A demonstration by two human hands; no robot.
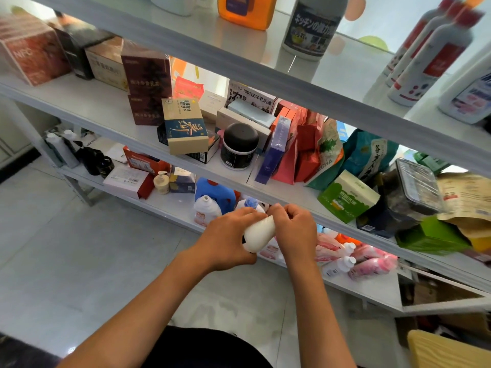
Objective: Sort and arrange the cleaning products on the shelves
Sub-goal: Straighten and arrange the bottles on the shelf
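Observation:
My left hand (228, 239) grips the body of a small white bottle (259, 235) held in front of the lower shelf (170, 205). My right hand (293, 229) curls its fingers over the bottle's top end, which is hidden under them. Behind my hands on that shelf stand a white bottle with a pink label (206, 212) and a blue jug (215, 192). To the right lie pink refill pouches with white caps (353, 258). On the top shelf stand a grey kitchen-cleaner bottle (312, 27), an orange jug (247, 9) and white bottles with red labels (430, 57).
The middle shelf (111, 112) is crowded with boxes, a black-lidded jar (239, 146), bags and a green box (346, 199). A cream pump bottle (162, 181) and dark bottles (93, 160) stand on the lower shelf's left part. Grey tiled floor (79, 261) lies below.

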